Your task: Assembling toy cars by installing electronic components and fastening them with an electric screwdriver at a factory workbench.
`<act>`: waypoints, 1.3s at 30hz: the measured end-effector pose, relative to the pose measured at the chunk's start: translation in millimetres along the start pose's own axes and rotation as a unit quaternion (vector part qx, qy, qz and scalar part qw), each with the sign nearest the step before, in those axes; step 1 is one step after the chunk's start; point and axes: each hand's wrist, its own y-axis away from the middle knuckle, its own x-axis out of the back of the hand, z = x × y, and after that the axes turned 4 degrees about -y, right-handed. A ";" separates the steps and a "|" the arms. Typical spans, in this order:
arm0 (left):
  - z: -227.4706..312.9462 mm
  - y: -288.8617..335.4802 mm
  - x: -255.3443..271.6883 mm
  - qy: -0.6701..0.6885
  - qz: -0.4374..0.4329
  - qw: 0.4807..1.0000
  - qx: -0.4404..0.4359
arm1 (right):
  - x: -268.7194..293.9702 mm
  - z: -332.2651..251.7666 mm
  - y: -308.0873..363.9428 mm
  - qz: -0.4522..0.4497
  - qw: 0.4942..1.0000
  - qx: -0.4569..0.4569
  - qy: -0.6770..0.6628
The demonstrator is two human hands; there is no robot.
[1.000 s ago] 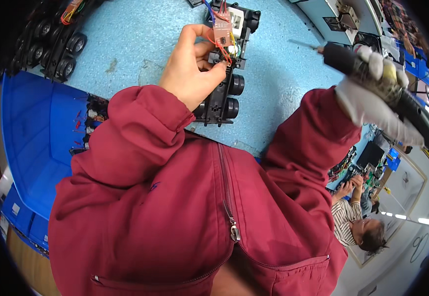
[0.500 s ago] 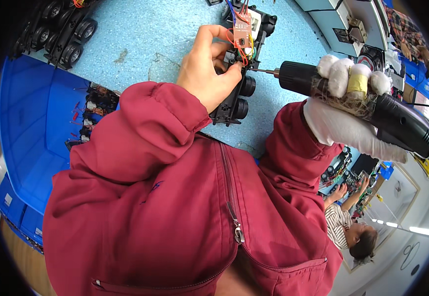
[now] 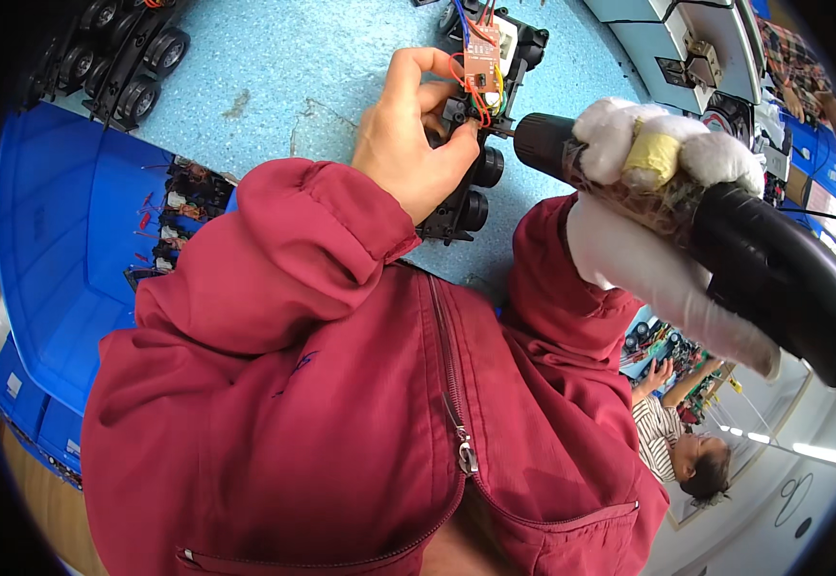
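A black toy-car chassis (image 3: 445,227) with small wheels stands on the blue worktop at the top centre. Fixed on it is a reddish-brown circuit board (image 3: 481,62) with red, blue and yellow wires. My bare left hand (image 3: 403,139) grips the chassis from its left side, thumb and fingers closed by the red wires; what lies under the fingertips is partly hidden. In my gloved right hand (image 3: 629,235) is a black electric screwdriver (image 3: 543,146), held sideways with fingers wrapped round its taped grip. Its bit points left and meets the chassis edge beside my left thumb.
More black wheeled chassis (image 3: 139,62) stand at the upper left of the worktop (image 3: 245,58). A big blue bin (image 3: 48,259) is at the left, with wired parts (image 3: 187,216) beside it. Another person in a striped top (image 3: 658,432) works at the lower right.
The screwdriver has moved left, bringing its bit up to the chassis, and its rear end has swung lower. My left hand and the chassis have shifted slightly right.
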 end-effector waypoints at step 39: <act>8.8 -86.1 40.6 -0.207 -0.068 0.919 -0.328 | 88.2 -39.4 -45.0 0.235 0.969 0.059 -0.036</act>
